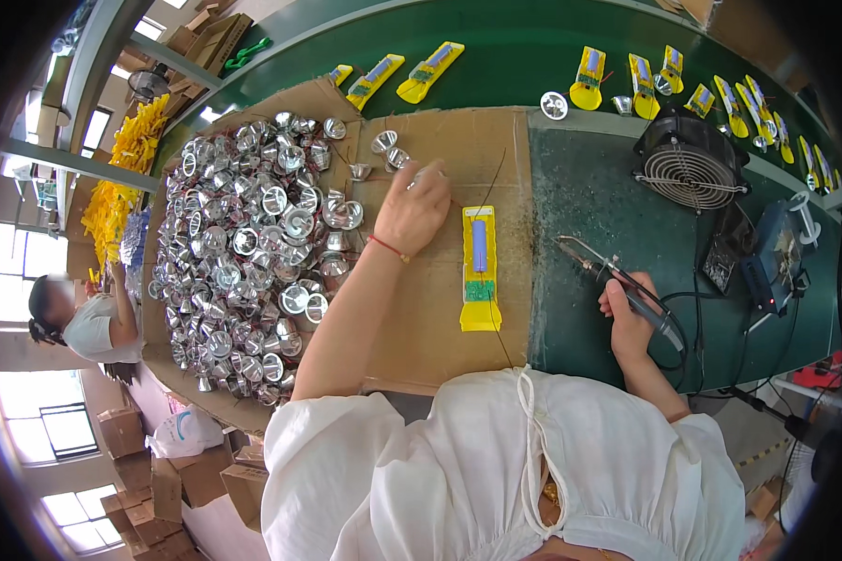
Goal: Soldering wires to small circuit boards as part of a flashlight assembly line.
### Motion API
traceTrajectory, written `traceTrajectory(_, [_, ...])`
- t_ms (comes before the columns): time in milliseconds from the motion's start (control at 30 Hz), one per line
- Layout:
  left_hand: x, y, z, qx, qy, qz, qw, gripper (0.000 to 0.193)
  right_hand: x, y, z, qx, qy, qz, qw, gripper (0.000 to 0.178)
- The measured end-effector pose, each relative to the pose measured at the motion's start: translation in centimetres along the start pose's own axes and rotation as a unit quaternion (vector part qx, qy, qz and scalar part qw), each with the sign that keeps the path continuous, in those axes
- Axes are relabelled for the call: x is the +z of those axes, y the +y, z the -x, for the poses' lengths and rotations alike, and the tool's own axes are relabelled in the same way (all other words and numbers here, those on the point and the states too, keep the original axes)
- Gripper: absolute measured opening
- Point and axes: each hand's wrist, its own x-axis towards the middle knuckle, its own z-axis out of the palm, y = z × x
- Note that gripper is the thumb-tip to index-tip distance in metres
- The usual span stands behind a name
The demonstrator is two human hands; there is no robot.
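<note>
My left hand (413,213) is closed over the cardboard, fingers curled round a small silver reflector cup (412,184) that they mostly hide. Just beyond the fingertips lie loose reflector cups (384,141). A yellow casing (481,316) lies lengthwise between my hands, holding a blue-purple cylindrical battery (479,245) and a small green circuit board (479,291); thin dark wires stick out at both ends. On the right, my right hand (627,316) grips a soldering iron (647,313) whose tip points up and left, apart from the casing.
A big heap of reflector cups (243,243) fills a cardboard box at left. Yellow casings (430,72) line the far green surface. A black fan (690,168), a blue soldering station (775,257) and a solder spool (803,218) stand right. Another person (98,318) works far left.
</note>
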Motion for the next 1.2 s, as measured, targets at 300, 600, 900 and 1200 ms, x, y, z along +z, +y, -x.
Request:
traceTrajectory(300, [-9.6, 7.7, 5.9, -0.541, -0.062, 0.617, 0.568, 0.017, 0.3, -1.9, 2.5, -0.028, -0.129, -0.011, 0.991, 0.018])
traceTrajectory(600, [-7.7, 12.3, 6.0, -0.495, -0.019, 0.54, 0.681, 0.009, 2.6, -2.5, 2.9, -0.118, -0.224, 0.132, 0.958, 0.019])
traceTrajectory(900, [-7.4, 12.4, 6.0, -0.517, -0.048, 0.558, 0.648, 0.009, 2.9, -2.1, 3.0, -0.089, -0.231, 0.14, 0.959, 0.02])
traceTrajectory(1200, [-7.2, 11.9, 5.9, -0.505, -0.049, 0.582, 0.635, 0.01, 2.9, -2.1, 3.2, -0.083, -0.227, 0.141, 0.96, 0.02])
